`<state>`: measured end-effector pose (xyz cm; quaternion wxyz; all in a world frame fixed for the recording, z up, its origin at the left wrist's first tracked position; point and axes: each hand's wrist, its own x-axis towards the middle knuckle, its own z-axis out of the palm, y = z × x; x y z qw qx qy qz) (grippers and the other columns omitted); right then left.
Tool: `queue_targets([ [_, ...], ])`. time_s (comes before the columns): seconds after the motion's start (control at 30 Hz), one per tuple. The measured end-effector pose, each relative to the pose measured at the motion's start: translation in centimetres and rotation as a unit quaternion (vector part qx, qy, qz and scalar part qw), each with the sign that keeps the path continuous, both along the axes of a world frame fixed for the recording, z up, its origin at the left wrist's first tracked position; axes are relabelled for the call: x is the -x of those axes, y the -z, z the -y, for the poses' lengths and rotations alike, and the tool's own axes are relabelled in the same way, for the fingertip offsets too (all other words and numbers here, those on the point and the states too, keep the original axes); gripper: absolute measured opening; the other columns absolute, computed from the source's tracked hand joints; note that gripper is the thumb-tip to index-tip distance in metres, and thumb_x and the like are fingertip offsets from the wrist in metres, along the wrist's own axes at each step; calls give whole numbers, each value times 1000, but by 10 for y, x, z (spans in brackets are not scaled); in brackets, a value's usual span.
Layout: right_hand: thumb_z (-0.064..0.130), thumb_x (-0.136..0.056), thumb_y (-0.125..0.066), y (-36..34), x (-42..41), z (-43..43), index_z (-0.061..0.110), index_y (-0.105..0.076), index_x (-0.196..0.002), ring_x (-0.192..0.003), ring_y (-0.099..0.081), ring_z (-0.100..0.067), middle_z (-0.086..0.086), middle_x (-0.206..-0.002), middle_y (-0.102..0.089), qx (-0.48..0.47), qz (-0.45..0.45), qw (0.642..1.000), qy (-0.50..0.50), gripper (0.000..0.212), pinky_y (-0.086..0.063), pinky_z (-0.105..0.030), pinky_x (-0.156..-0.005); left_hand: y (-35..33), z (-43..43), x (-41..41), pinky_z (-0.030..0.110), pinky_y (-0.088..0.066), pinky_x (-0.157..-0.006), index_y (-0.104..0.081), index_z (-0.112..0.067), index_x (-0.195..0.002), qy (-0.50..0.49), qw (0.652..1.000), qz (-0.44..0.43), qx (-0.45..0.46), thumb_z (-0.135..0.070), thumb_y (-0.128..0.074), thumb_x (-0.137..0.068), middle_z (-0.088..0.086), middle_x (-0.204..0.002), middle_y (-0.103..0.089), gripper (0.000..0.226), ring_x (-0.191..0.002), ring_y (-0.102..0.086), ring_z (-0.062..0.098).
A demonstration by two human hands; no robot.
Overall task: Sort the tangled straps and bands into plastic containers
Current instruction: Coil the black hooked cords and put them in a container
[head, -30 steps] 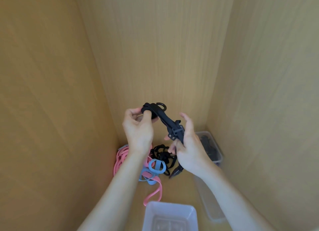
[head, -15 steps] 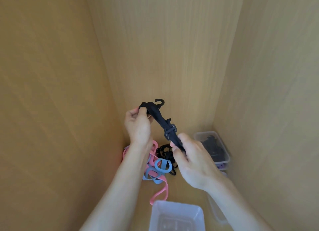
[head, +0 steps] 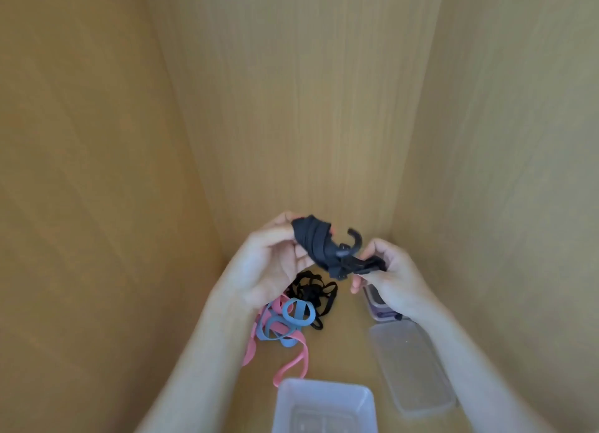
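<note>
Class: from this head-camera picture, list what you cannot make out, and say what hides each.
- Head view: the small clear plastic box at the back; the right hand covers most of it, contents unseen.
- Head view: the near clear plastic tub; the bottom edge cuts it off.
- Head view: the black webbing strap with hook; blurred, buckle detail unclear.
- Head view: the pink rubber bands; the left forearm covers part, count unknown.

Bare forearms lead to a bare left grip [head: 265, 267] and right grip [head: 393, 278].
</note>
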<state>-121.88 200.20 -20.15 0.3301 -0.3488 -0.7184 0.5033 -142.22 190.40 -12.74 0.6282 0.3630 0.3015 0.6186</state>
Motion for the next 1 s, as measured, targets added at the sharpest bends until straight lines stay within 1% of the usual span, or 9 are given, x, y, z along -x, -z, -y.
queue_targets([
  [0.13, 22, -96, -69, -9, -9, -17, 22, -67, -76, -55, -53, -14, -3, -66, -65, -14, 8, 998, 63, 20, -43, -31, -64, 6, -2, 0, 28, -53, -72, -60, -9, -81, 2, 980, -198, -6, 1, -56, -78, 21, -84, -60, 10, -76, -61, 26],
  [0.27, 32, -92, -74, -10, -14, -24, 23, -66, -74, -58, -55, 2, 6, -73, -72, -48, 51, 992, 107, 22, -44, -27, -67, 10, -3, -9, 34, -55, -80, -63, -4, -88, 31, 947, -319, 14, 7, -62, -82, 19, -87, -71, 12, -79, -68, 25],
  [0.37, 19, -89, -77, -12, -12, -25, 29, -68, -74, -63, -62, 5, 19, -73, -72, -70, 91, 986, 122, 20, -45, -26, -67, 16, -3, -15, 39, -60, -85, -63, 0, -91, 25, 926, -374, 56, 11, -61, -89, 22, -103, -72, 11, -90, -73, 28],
  [0.43, 7, -87, -75, -16, -11, -24, 35, -68, -75, -68, -63, 4, 21, -74, -71, -100, 108, 981, 128, 31, -47, -25, -67, 19, -5, -19, 38, -62, -82, -65, -2, -88, 23, 914, -398, 69, 7, -63, -87, 18, -112, -71, 10, -94, -75, 28],
  [0.53, 0, -81, -70, -25, -8, -14, 37, -67, -77, -72, -63, -1, 20, -79, -68, -151, 118, 973, 126, 38, -45, -12, -58, 26, -6, -26, 45, -61, -88, -62, -8, -87, 35, 896, -437, 67, 0, -64, -84, 13, -103, -75, 9, -92, -75, 31],
  [0.63, -10, -71, -62, -36, -3, 2, 33, -61, -69, -75, -57, 1, 24, -84, -61, -206, 114, 964, 128, 43, -43, -11, -56, 34, -9, -31, 42, -58, -84, -59, -18, -82, -12, 858, -511, 56, -7, -64, -84, -3, -93, -77, 12, -81, -73, 20],
  [0.77, -8, -72, -59, -38, 0, 17, 35, -56, -74, -67, -54, -3, 16, -78, -57, -240, 154, 954, 93, 43, -44, -24, -57, 43, -12, -29, 41, -57, -73, -59, -21, -80, -147, 834, -531, 19, -10, -64, -87, -8, -81, -75, 14, -72, -70, 11],
  [0.87, 0, -81, -60, -31, 6, 27, 40, -50, -92, -68, -50, 4, 16, -83, -53, -215, 181, 959, 38, 42, -40, -19, -60, 48, -16, -27, 39, -60, -75, -60, -22, -82, -267, 806, -528, -12, -6, -63, -86, -10, -79, -74, 17, -76, -71, 10],
  [1.0, 24, -88, -57, -17, 17, 42, 41, -44, -107, -78, -48, 3, 25, -84, -47, -189, 107, 976, -7, 28, -38, -17, -69, 56, -16, -27, 25, -57, -73, -61, -25, -83, -339, 805, -487, -20, -4, -61, -87, -15, -82, -73, 22, -81, -70, 3],
])
